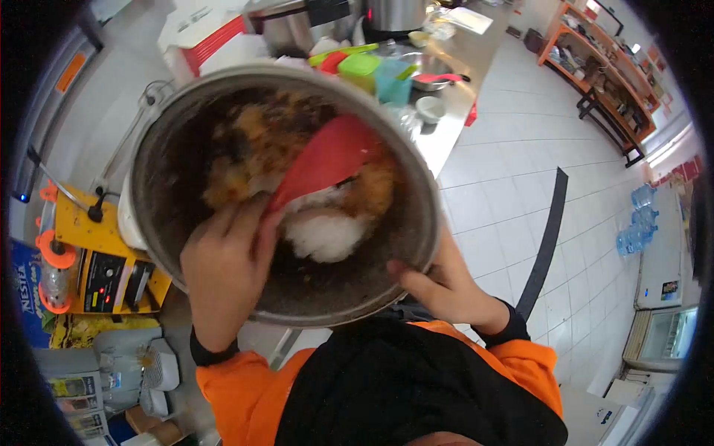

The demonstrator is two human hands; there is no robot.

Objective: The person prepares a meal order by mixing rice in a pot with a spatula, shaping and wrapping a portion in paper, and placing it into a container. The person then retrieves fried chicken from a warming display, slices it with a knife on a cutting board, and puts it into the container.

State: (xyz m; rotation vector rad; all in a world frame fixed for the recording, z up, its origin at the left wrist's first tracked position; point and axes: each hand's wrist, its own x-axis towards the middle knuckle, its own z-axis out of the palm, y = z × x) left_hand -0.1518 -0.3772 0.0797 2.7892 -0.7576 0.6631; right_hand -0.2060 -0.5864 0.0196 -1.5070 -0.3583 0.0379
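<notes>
A big round cooking pot (290, 297) with dark, stained inner walls is tilted toward me. Inside lie a clump of white rice (323, 236) and browned, orange-tinted rice (256, 126) along the far side. My left hand (227, 264) reaches over the near left rim, its fingers closed round the handle of a red rice paddle (327, 160). The paddle's blade rests over the rice, and part of the handle is hidden by the fingers. My right hand (435, 286) grips the pot's right rim, thumb on the inner side and the other fingers behind it.
Behind the pot, a metal counter (483, 56) holds a steel pot (398, 13), a green container (358, 68), a blue cup (393, 82) and a metal bowl (428, 70). A yellow machine (104, 279) stands at left. Tiled floor (506, 193), orange shelves (602, 59) and water bottles (639, 219) lie right.
</notes>
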